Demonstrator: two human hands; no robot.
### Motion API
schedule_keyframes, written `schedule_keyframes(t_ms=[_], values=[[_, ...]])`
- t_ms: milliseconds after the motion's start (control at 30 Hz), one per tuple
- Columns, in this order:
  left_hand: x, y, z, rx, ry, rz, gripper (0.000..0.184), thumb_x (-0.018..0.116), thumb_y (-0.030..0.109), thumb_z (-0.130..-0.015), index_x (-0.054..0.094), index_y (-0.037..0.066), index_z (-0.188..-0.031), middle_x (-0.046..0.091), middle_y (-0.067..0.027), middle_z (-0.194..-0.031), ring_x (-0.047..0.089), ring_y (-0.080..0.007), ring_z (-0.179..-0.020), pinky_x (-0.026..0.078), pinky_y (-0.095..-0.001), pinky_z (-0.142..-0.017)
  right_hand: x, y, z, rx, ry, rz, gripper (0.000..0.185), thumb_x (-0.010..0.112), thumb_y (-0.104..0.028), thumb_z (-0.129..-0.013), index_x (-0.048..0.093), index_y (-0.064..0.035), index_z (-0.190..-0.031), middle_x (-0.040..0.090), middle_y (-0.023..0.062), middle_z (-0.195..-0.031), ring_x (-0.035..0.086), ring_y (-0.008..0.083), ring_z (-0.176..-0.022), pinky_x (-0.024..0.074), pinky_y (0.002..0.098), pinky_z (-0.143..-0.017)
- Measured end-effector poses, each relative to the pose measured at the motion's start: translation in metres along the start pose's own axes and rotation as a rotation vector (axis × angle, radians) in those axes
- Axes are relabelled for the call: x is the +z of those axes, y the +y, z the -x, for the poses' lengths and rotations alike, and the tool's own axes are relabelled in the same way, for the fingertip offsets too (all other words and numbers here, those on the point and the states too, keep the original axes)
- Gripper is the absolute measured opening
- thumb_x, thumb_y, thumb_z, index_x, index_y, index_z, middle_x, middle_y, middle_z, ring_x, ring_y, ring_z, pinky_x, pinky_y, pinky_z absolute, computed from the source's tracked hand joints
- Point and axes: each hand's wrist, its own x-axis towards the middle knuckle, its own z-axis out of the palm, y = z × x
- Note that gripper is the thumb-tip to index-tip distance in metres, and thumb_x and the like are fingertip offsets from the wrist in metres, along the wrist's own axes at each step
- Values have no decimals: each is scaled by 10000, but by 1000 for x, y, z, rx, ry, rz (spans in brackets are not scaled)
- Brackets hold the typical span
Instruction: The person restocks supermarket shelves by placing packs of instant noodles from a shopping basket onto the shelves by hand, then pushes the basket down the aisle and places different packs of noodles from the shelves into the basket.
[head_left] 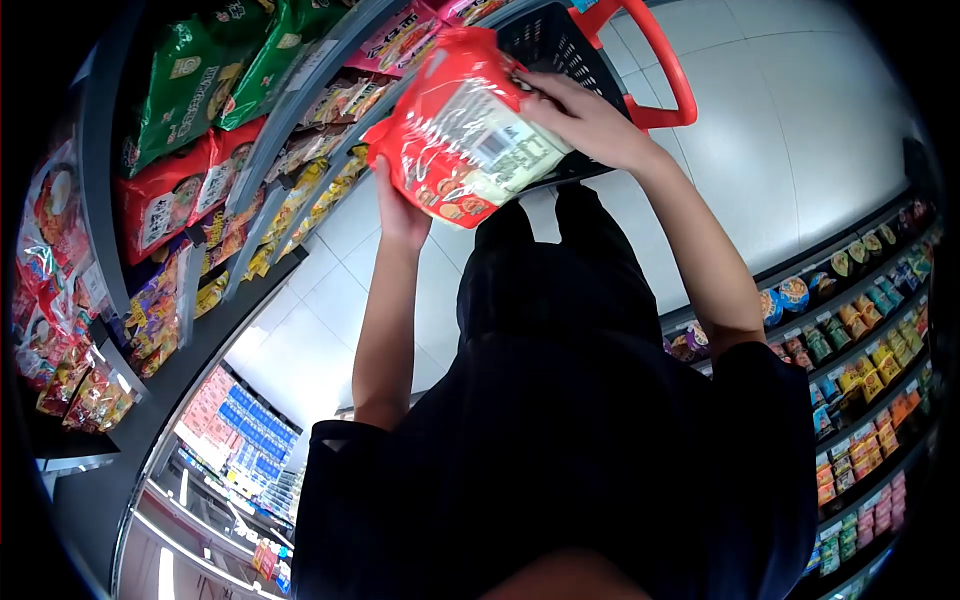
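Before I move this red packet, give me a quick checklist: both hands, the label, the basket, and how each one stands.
1. Left hand on the red packet: ok, at its lower left edge.
2. Right hand on the packet: ok, at its right side.
3. Label panel facing the camera: ok.
4. Small print on the panel readable: not ok, too small here, with glare on the wrapper.
5. Basket in view: ok, part of its dark wall and its red handle show beyond the packet.
6. Basket contents: cannot tell, the packet blocks much of the view.
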Motion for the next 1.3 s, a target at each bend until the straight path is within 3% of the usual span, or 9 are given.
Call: schedule_keyframes(t_ms=[267,400,567,767,833,967,1033,1200,1300], values=[[12,5,28,-141,-3,-396,883,350,756,-877,268,111,-1475,411,-120,-1445,434,-274,-1280,404,-483,-962,4,66,7,114,-27,-128,788,672,-564,-809,493,41,-1281,652,161,-1151,623,226,-1085,446,315,-950],[27,57,54,171,19,-587,871,538,530,-924,123,46,-1517,395,-150,-1435,439,-222,-1244,396,-367,-963,4,-5,4,18,65,-108,700,597,-566,-869,529,-5,-1282,658,151,-1158,620,237,-1101,437,321,-959],[51,130,96,541,-6,-634,706,634,272,-918,279,24,-1476,511,-102,-1289,488,-159,-1122,398,-309,-973,7,-98,-2,-115,128,-122,609,533,-501,-933,526,-7,-1289,654,178,-1161,613,248,-1113,434,333,-963],[11,174,126,840,-161,-469,809,616,494,-900,281,28,-1471,426,-111,-1418,385,-203,-1324,322,-363,-1095,29,-228,45,-598,179,100,538,692,-313,-859,540,19,-1254,651,193,-1148,630,254,-1095,477,350,-940],[11,176,127,833,-79,-172,765,518,557,-930,312,42,-1458,430,-110,-1432,400,-224,-1329,340,-381,-1092,47,-268,78,-1081,306,436,561,740,-275,-804,552,2,-1254,608,200,-1232,598,323,-1154,491,360,-943],[-6,189,133,473,-551,535,593,429,477,-992,412,42,-1394,547,-147,-1316,539,-239,-1205,464,-415,-997,76,-326,138,-1491,-322,536,450,739,-266,-771,653,-62,-1163,582,153,-1298,570,331,-1200,467,418,-992],[-28,163,140,429,-553,537,595,426,479,-992,409,43,-1396,545,-146,-1318,537,-238,-1207,463,-414,-998,81,-341,138,-1673,-298,506,266,690,-163,-793,708,-62,-1038,639,143,-1202,605,323,-1145,466,439,-990],[-83,106,171,395,-363,454,600,419,484,-993,402,44,-1401,539,-144,-1325,533,-236,-1213,459,-412,-1002,96,-327,89,-1347,33,262,331,641,-85,-809,616,32,-1117,606,182,-1226,581,315,-1146,445,424,-964],[-101,94,180,388,-290,420,603,414,487,-994,398,46,-1405,536,-143,-1330,530,-235,-1216,456,-410,-1004,107,-308,72,-958,-173,256,652,718,-253,-817,449,-5,-1357,437,193,-1417,452,318,-1302,392,415,-1040]])
